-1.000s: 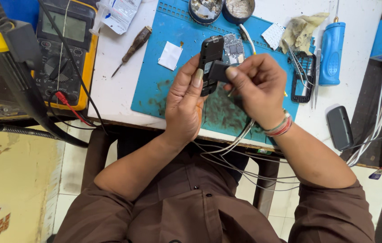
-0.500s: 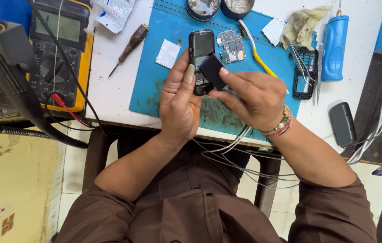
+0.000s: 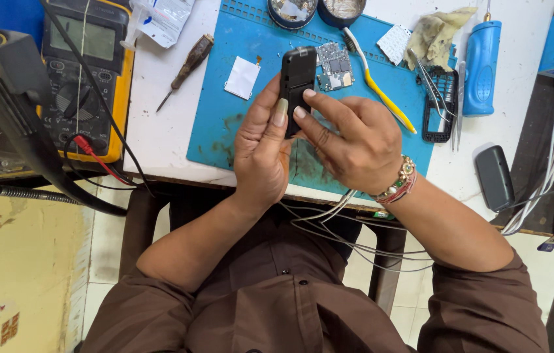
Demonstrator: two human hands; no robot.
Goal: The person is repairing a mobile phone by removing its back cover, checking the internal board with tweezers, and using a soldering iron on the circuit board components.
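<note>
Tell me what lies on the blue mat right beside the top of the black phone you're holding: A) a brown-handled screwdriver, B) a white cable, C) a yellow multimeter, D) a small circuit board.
D: a small circuit board lies on the blue mat just beside the top of the black phone, which the left hand and right hand hold together.

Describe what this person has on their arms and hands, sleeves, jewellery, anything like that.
Both arms wear brown sleeves pushed up to about the elbows, part of a buttoned brown shirt. The right hand has a beaded bracelet with red thread bands at the wrist. The left hand is bare, with no ring or band visible.
</note>
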